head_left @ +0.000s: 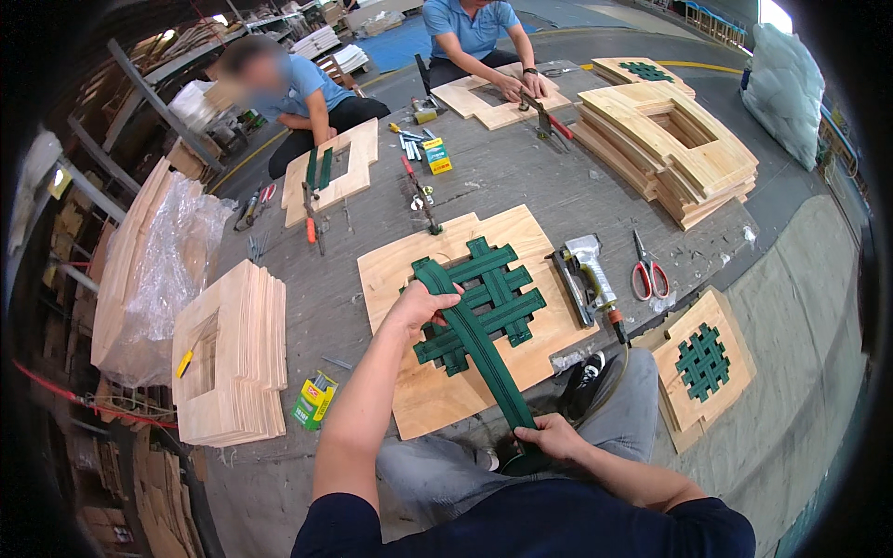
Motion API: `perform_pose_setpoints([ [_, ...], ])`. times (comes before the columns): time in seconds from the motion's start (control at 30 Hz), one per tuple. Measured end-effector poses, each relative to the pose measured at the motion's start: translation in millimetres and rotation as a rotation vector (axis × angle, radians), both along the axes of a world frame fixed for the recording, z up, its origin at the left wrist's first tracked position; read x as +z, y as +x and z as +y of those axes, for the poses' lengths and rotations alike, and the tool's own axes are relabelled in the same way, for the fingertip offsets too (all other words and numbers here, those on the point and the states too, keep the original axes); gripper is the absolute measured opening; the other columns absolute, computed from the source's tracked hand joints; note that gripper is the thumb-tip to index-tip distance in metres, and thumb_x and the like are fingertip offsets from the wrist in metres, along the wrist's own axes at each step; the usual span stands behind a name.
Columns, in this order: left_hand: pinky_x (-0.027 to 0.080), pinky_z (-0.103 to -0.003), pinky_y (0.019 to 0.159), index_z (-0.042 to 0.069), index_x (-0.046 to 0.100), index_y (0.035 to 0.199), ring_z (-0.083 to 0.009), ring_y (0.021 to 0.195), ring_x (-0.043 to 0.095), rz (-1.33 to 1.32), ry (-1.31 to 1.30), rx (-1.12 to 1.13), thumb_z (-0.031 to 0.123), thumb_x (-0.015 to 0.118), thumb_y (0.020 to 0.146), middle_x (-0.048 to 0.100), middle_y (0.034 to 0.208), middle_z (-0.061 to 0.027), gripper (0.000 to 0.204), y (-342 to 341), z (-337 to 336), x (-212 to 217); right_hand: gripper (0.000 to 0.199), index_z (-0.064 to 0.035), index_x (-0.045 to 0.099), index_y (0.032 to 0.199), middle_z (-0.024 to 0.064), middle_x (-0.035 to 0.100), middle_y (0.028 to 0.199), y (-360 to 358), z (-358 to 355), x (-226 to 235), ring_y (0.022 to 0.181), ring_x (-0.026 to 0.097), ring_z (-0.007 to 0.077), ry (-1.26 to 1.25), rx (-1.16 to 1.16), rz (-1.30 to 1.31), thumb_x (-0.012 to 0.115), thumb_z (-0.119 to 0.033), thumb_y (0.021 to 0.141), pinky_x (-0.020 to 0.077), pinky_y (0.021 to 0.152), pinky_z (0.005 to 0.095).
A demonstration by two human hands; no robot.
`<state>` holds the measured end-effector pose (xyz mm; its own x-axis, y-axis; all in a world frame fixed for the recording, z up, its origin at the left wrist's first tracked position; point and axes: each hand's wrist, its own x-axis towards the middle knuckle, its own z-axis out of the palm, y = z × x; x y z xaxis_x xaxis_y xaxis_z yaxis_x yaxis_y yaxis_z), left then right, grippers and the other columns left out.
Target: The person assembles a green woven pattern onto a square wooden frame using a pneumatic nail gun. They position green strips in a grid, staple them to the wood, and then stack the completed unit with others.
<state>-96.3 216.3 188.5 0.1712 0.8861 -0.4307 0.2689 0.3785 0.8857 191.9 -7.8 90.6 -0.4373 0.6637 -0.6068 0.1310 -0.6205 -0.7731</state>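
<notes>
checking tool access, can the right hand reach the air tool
Probably: the air tool lies uncovered by the edge of the wooden panel, though the right hand would need to release the green strap.

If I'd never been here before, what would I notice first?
Probably the green woven webbing on the wooden panel in the middle, with a long green strap running between the person's left hand and right hand. Next, maybe the stack of wooden panels at the upper right and the big, pale bag beyond it.

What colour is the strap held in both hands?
The strap is green with dark lengthwise lines, shown best in the head view.
</notes>
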Motion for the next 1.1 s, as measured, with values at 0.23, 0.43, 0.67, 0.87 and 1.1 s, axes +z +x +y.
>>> perform_pose_setpoints([
  [0.23, 0.056, -0.029, 0.064, 0.003, 0.072, 0.114, -0.0121, 0.077, 0.068, 0.093, -0.073, -0.088, 0.01, 0.077, 0.092, 0.073, 0.093, -0.0015, 0.024, 19, 33, -33, 0.044, -0.0008, 0.079, 0.097, 0.0139, 0.074, 0.082, 5, 5, -12, 0.081, 0.072, 0.0248, 0.059, 0.388, -0.419, 0.074, -0.045, 0.094, 0.0549, 0.076, 0.0388],
  [0.43, 0.052, -0.031, 0.066, -0.002, 0.072, 0.118, -0.0145, 0.071, 0.064, 0.293, 0.017, -0.214, 0.011, 0.076, 0.091, 0.072, 0.089, -0.0054, 0.031, 11, 40, -65, 0.05, 0.0001, 0.074, 0.111, 0.0239, 0.074, 0.106, 15, 23, 5, 0.09, 0.072, 0.0401, 0.482, 0.719, -0.692, 0.067, -0.047, 0.096, 0.0554, 0.082, 0.0461],
  [0.67, 0.055, -0.043, 0.082, 0.0, 0.072, 0.111, -0.0332, 0.094, 0.071, 0.617, 0.478, -0.267, 0.019, 0.084, 0.079, 0.075, 0.099, -0.018, 0.039, 24, 36, -67, 0.042, -0.0097, 0.05, 0.146, 0.004, 0.064, 0.082, -74, 121, 47, 0.063, 0.059, 0.0157, -0.092, -0.189, 0.388, 0.05, -0.032, 0.11, 0.0486, 0.061, 0.0317],
  [0.87, 0.053, -0.046, 0.092, 0.005, 0.074, 0.105, -0.0395, 0.107, 0.064, 0.713, 0.398, -0.303, 0.024, 0.085, 0.079, 0.065, 0.111, -0.0194, 0.035, 23, 36, -62, 0.036, -0.0186, 0.048, 0.132, 0.006, 0.066, 0.082, -129, 173, 8, 0.06, 0.058, 0.0195, -0.381, -0.543, 0.914, 0.034, -0.047, 0.113, 0.0495, 0.065, 0.0389],
  [1.1, 0.059, -0.041, 0.076, 0.006, 0.077, 0.099, -0.0304, 0.077, 0.074, 0.759, 0.396, -0.061, 0.025, 0.077, 0.087, 0.075, 0.081, -0.0128, 0.023, -5, 42, -76, 0.056, -0.018, 0.042, 0.128, 0.0022, 0.054, 0.077, -161, 206, 17, 0.058, 0.041, 0.0153, -0.599, -0.804, 0.968, 0.026, -0.067, 0.107, 0.0424, 0.061, 0.0341],
])
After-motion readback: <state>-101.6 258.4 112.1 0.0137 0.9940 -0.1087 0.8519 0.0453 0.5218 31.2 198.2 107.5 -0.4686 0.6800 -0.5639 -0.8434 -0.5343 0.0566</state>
